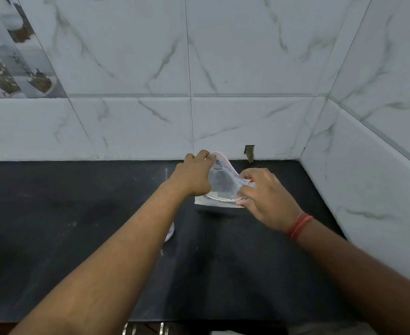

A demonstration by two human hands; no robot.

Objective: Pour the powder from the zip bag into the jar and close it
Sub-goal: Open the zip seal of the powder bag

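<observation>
— Both hands are seen at the back of the black stone counter (78,213): the left hand (194,176) is closed on the upper edge of the clear plastic zip bag with blue print and a pink zip strip (223,182), and the right hand (264,197) is pinched on its right side.

— Where is the powder?

— A little white powder (221,196) is visible low in the bag, which is held close to the white marble-look tiled wall (223,68). The mouth appears to be pulled apart.

— And the jar?

— It cannot be identified with certainty. A small white object (170,232) is partly hidden beside the left forearm; whether it is the jar or its lid cannot be told.

— How far is the task judged to be?

— An early stage is suggested: the bag is apparently being opened. Pouring is not shown, and closing the jar is left to be done.
</observation>
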